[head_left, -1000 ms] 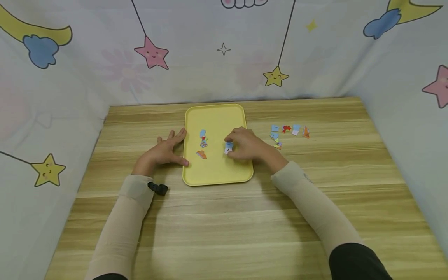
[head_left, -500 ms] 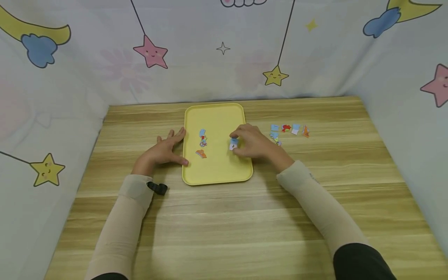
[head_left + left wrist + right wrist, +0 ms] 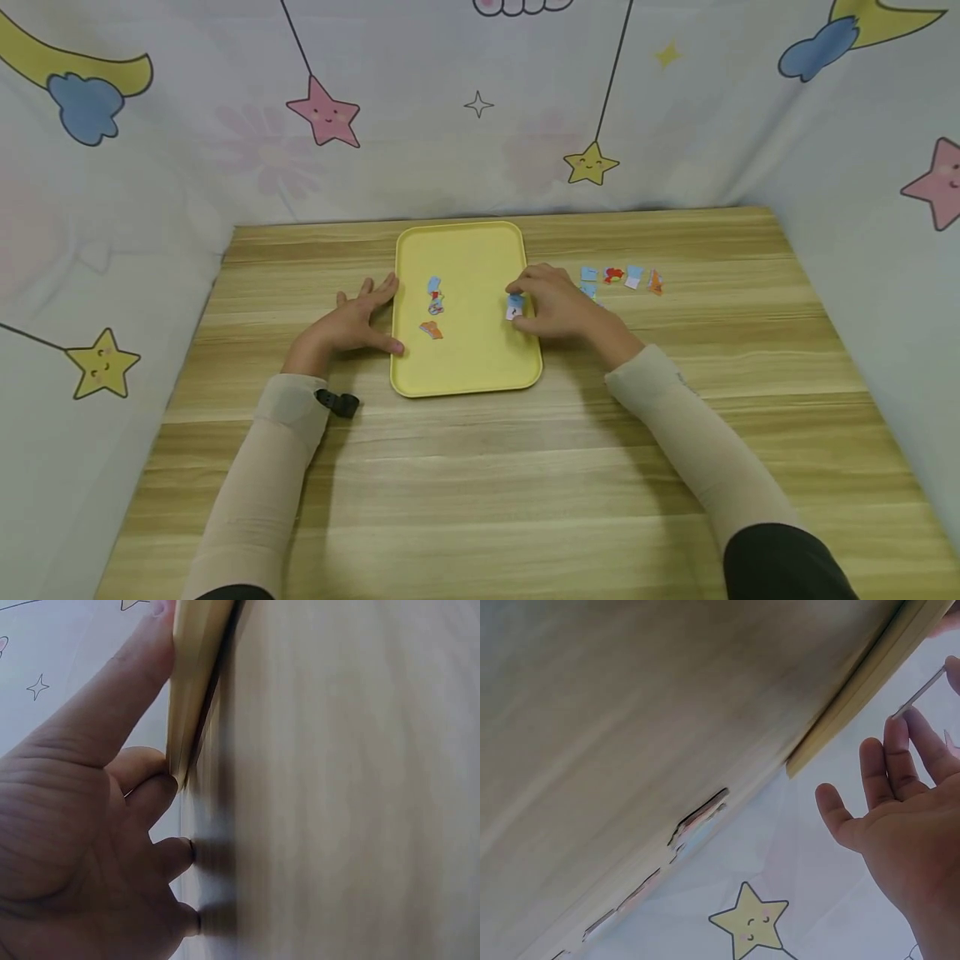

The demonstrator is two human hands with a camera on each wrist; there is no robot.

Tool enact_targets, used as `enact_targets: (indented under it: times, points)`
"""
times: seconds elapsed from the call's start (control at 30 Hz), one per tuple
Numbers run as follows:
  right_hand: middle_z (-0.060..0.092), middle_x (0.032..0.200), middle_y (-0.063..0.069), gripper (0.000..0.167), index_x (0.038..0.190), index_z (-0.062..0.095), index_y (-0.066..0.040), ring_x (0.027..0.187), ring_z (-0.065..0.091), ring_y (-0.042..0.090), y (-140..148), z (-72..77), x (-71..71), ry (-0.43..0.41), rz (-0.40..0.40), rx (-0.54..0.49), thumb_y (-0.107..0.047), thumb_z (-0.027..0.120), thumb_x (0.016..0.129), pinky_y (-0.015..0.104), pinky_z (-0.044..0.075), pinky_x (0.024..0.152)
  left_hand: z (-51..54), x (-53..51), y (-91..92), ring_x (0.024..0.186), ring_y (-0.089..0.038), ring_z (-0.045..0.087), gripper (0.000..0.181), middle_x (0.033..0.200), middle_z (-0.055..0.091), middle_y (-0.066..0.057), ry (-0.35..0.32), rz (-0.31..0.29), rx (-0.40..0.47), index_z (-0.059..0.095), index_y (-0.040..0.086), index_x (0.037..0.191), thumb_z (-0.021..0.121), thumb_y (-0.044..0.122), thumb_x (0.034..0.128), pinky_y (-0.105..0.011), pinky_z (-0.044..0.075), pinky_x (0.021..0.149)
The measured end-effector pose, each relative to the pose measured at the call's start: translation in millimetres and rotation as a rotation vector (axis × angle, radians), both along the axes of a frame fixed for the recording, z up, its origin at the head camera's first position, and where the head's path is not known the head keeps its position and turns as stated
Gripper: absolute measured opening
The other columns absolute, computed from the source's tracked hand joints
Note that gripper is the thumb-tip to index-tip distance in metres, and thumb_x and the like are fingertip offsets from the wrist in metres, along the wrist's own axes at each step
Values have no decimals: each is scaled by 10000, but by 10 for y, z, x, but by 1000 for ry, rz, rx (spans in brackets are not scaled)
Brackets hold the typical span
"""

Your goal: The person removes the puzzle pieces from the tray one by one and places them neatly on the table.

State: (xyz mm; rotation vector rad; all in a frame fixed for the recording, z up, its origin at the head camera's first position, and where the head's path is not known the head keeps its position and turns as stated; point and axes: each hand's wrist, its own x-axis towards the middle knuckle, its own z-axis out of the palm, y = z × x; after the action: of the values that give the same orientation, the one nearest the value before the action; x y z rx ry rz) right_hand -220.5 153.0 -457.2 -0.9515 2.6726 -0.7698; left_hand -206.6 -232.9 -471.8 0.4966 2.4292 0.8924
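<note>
My right hand (image 3: 558, 304) pinches a small blue-and-white puzzle piece (image 3: 514, 307) by its edges over the right side of the yellow tray (image 3: 472, 367). In the right wrist view the puzzle piece (image 3: 921, 691) shows edge-on between thumb and finger, raised off the tray. My left hand (image 3: 348, 323) has its fingers spread, with thumb and fingertips touching the tray's left edge. A joined strip of puzzle pieces (image 3: 436, 296) lies in the tray's left half, and an orange puzzle piece (image 3: 431, 330) lies just below it.
On the wooden table (image 3: 480, 483), right of the tray, lie several puzzle pieces, among them a red one (image 3: 613, 275), a blue-and-white one (image 3: 633, 277) and an orange one (image 3: 656, 282). My right hand partly covers others. A patterned cloth (image 3: 420, 108) hangs behind the table.
My right hand has moved to the right across the tray, carrying the blue-and-white puzzle piece toward the tray's right edge. The left hand has stayed at the left edge.
</note>
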Motion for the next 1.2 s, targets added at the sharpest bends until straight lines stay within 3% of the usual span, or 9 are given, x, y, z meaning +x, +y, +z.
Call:
enact_targets:
  times: [0.6,0.87,1.2]
  points:
    - [650,1209,130,467,1298,706,-1,1195,534,333,332,-32,-21,25,-50,6,-221,731,887,549,398,1031,-69,-33,-35,1588,-375,-204,1284,1768,-61,-47,-11,8,21,35,102,1699,926,385,820,-658,-280,1157]
    - [648,1236,158,481,1322,697,12,1206,539,348,485,-76,-45,-20,-89,-18,-210,728,896,559,380,1085,-65,-33,-30,1590,-374,-199,1288,1769,-57,-52,-9,10,11,37,101,1700,931,378,815,-661,-270,1163]
    - [661,1215,161,471,1323,690,37,1134,567,328,718,-115,-35,-28,-116,-37,-188,718,910,502,458,979,-77,-40,-28,1592,-368,-197,1287,1770,-57,-46,-8,8,7,34,111,1702,927,390,818,-655,-269,1167]
